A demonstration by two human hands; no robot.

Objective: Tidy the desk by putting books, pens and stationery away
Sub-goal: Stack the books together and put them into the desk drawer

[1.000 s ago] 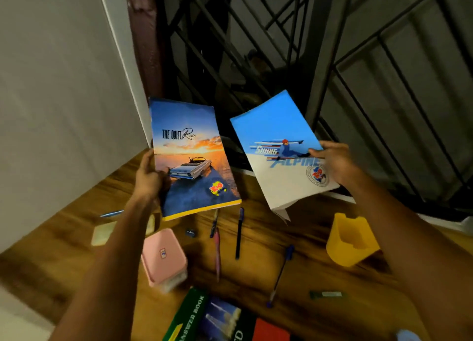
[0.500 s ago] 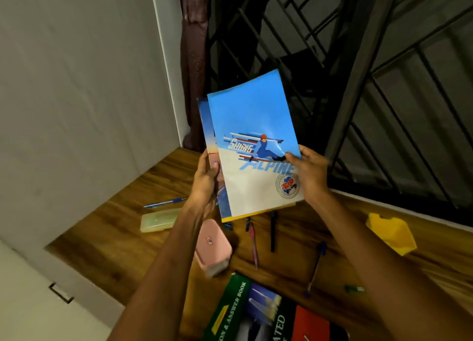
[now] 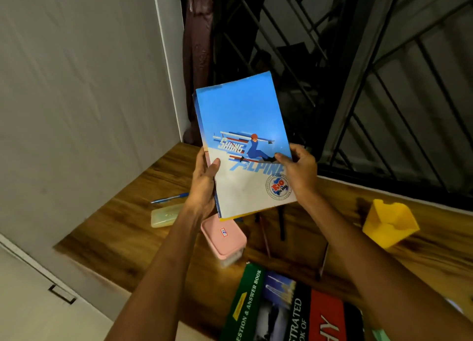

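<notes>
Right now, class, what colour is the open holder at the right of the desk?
Yellow holder, clearest in the head view.

Dim, soft, wide-angle edge warp

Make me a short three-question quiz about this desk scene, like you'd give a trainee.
1. True or false: both hands grip the skiing notebook above the desk.
2. What lies nearest the left hand? A) yellow pen holder B) pink box C) green answer book
3. Fill in: the blue pen lies beside a pale ____ case.

Key:
1. True; the right hand grips the right edge, the left hand the left edge.
2. B
3. green
</notes>
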